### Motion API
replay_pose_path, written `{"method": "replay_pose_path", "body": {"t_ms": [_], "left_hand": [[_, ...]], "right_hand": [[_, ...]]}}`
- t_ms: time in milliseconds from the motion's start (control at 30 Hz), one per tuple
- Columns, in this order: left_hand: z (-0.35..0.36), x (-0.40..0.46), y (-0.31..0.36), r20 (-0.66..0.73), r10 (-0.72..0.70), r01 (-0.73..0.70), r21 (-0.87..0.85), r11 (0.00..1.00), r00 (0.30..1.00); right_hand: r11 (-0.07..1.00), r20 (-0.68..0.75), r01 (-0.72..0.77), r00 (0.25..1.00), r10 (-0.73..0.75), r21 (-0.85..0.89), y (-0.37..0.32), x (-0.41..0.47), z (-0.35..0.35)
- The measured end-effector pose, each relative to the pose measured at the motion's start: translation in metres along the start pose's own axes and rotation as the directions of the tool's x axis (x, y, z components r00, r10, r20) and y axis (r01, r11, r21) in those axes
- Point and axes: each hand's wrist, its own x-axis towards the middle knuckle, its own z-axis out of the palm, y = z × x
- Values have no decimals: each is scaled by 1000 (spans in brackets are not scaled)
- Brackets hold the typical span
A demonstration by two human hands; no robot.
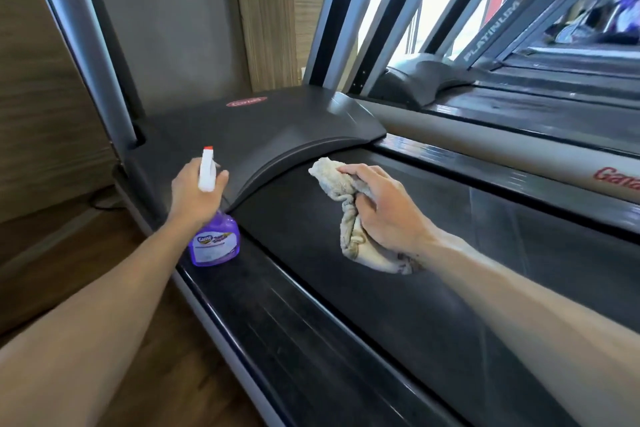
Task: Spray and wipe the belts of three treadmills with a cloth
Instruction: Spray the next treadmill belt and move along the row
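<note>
The black belt (408, 295) of the nearest treadmill runs from lower right up to the motor cover (263, 128). My right hand (384, 208) grips a crumpled beige cloth (349, 218) and holds it against the belt close to the cover. My left hand (194, 194) grips the neck of a purple spray bottle (214, 243) with a white trigger head and orange nozzle. The bottle's base sits on the treadmill's left side rail (277, 329).
A second treadmill (519, 107) stands to the right, its silver side rail with red lettering close beside the belt. Grey upright posts (86, 55) rise at the left and centre. Wooden floor (69, 253) and a wood-panelled wall lie to the left.
</note>
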Motion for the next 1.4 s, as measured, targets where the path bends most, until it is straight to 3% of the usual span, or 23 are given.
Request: {"method": "replay_pose_path", "body": {"t_ms": [300,567,867,1100,1400], "left_hand": [[-30,-84,148,101,229,-172,-396,902,968],[-69,-173,348,104,386,-200,-716,669,917],[-126,-293,542,192,562,-153,-847,509,805],[-186,-372,651,173,647,-139,-905,401,743],[-186,-424,769,224,680,-67,-925,374,698]], "right_hand": [[983,-122,-57,992,36,-172,-68,-74,-142],[887,-218,-113,976,14,-448,-180,-181,-305],[756,-389,-291,920,52,-587,-316,-334,-455],[609,-510,-413,860,17,-677,-416,-426,-519],[483,-585,-496,810,-43,-722,-469,-466,-622]]}}
